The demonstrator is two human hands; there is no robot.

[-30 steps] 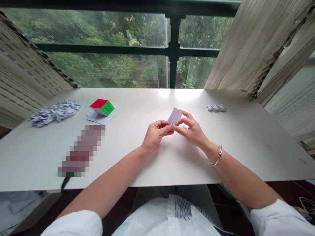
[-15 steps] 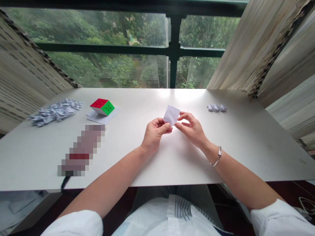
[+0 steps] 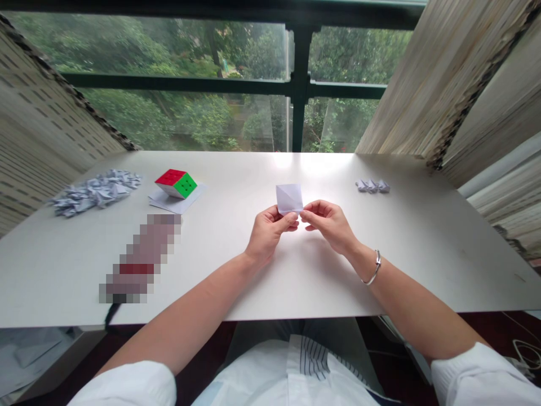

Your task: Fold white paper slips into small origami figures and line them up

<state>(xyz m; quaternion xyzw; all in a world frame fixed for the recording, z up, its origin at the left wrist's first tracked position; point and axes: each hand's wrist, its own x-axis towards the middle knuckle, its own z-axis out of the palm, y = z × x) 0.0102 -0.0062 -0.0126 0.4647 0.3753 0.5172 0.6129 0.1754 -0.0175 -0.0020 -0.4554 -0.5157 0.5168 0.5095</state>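
Before you stretches a broad white table (image 3: 406, 259), running across nearly the whole view; beyond its far edge stands a window (image 3: 181, 84) with dark green bars and leafy trees outside, flanked by pale curtains (image 3: 406, 84) drawn back at either side; on the left of the table lies a long object (image 3: 141, 254) masked by coarse pixels, set slantwise, with a black strap (image 3: 112, 316) hanging over the near edge; farther back, by the left curtain, spreads a pile of small folded white paper pieces (image 3: 95, 194); your left hand (image 3: 267, 232) is at the middle of the view, holding a paper square (image 3: 289, 197) by its lower edge, thumb in front and fingers behind; your right hand (image 3: 332, 225) comes in from the other side, thumb and forefinger narrowed together at the paper's lower right corner, though you cannot tell whether they grip it or only touch it; to the left, loose white sheets (image 3: 169, 204) lie under a cube puzzle (image 3: 175, 184) showing red on top and green on one side; toward the back right sit three folded pieces (image 3: 372, 185) in a row; the paper square stands upright in front of you, a faint slanting line across it; a thin silver bracelet (image 3: 377, 260) rings your right wrist.
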